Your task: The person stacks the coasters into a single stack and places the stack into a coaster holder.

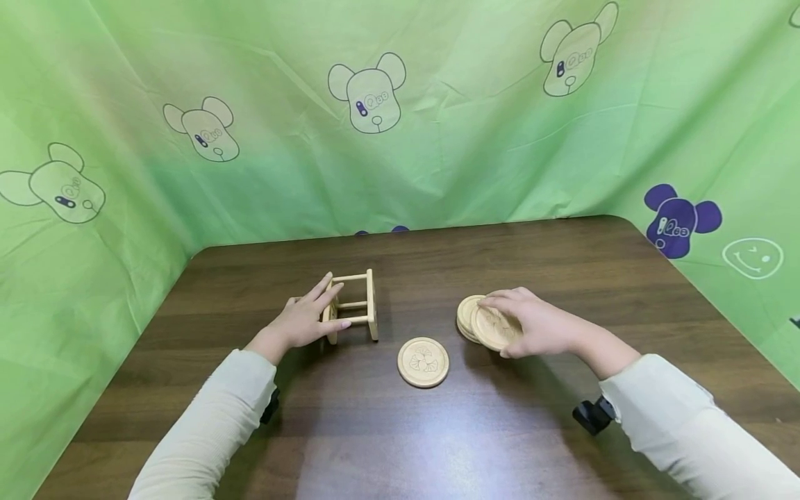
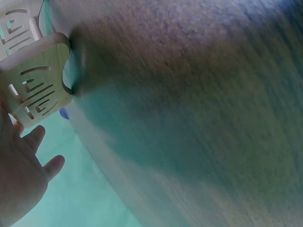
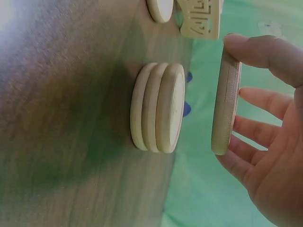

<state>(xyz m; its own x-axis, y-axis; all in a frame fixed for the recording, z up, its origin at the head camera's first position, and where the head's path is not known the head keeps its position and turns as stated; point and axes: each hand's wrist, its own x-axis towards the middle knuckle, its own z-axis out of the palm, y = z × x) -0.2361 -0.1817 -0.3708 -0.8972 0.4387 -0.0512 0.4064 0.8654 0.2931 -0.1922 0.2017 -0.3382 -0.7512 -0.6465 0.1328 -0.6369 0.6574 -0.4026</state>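
Note:
My right hand (image 1: 542, 323) pinches a round wooden coaster (image 3: 225, 101) by its edge, thumb on one side and fingers on the other. It is raised above a stack of three similar coasters (image 3: 158, 108), with a gap between them in the right wrist view. Another coaster (image 1: 423, 362), carved with a leaf pattern, lies flat on the table between the hands. At the left, my left hand (image 1: 303, 322) holds the near side of a small wooden coaster rack (image 1: 371, 305), thumb and fingers spread around its side panel. Cut-out slots mark that panel (image 2: 40, 85) in the left wrist view.
The dark wood-grain table (image 1: 400, 444) has rounded far corners. Behind it and along both sides hangs a green cloth (image 1: 437, 173) printed with bear heads. A black wrist camera (image 1: 594, 415) sits under the right sleeve.

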